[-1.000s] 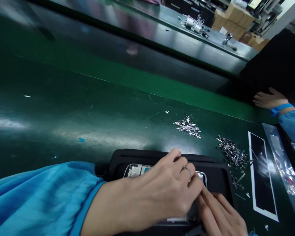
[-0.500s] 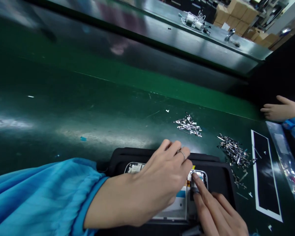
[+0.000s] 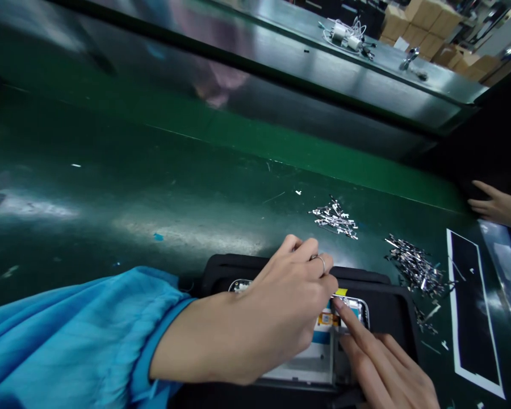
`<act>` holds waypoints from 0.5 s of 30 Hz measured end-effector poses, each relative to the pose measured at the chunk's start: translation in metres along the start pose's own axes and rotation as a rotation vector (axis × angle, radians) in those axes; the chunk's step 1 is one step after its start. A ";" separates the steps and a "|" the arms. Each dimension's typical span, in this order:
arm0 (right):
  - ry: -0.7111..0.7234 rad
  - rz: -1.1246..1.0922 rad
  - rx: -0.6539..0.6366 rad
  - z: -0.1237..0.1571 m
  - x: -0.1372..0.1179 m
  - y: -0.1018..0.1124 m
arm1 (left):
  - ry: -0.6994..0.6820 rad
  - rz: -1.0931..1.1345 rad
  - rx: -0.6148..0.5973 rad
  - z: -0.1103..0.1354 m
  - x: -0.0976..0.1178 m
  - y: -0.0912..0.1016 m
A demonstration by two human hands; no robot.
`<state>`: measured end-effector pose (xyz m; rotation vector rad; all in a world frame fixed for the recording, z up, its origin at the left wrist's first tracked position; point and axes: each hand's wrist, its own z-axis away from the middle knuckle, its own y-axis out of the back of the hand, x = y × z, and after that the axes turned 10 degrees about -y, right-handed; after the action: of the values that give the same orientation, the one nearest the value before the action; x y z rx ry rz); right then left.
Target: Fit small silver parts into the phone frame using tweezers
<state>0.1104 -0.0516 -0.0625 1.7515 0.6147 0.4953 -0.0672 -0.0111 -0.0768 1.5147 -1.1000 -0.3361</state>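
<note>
A phone frame with a silver rim lies in a black fixture at the near edge of the green bench. My left hand, with a ring on one finger, rests over the frame, fingers curled at its far edge. My right hand comes in from the lower right, its index finger stretched out and pressing on the frame's top right corner, by a small orange and yellow part. Whether my left fingers pinch anything is hidden.
Two piles of small metal parts lie beyond the fixture. A black strip with a white border and a clear plastic bag lie to the right. Another person's hand rests at the far right. Cardboard boxes stand behind the steel rail.
My left hand has lifted and slid back, uncovering the frame's inside. My right index finger has come forward onto the top right corner. The other person's hand has drifted right.
</note>
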 end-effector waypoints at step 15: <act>0.045 0.090 -0.027 -0.009 -0.001 0.004 | 0.114 -0.029 -0.073 0.002 -0.012 0.017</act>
<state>0.1042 -0.0464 -0.0560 1.7520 0.5596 0.6045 -0.0819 -0.0009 -0.0661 1.4680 -0.9662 -0.3031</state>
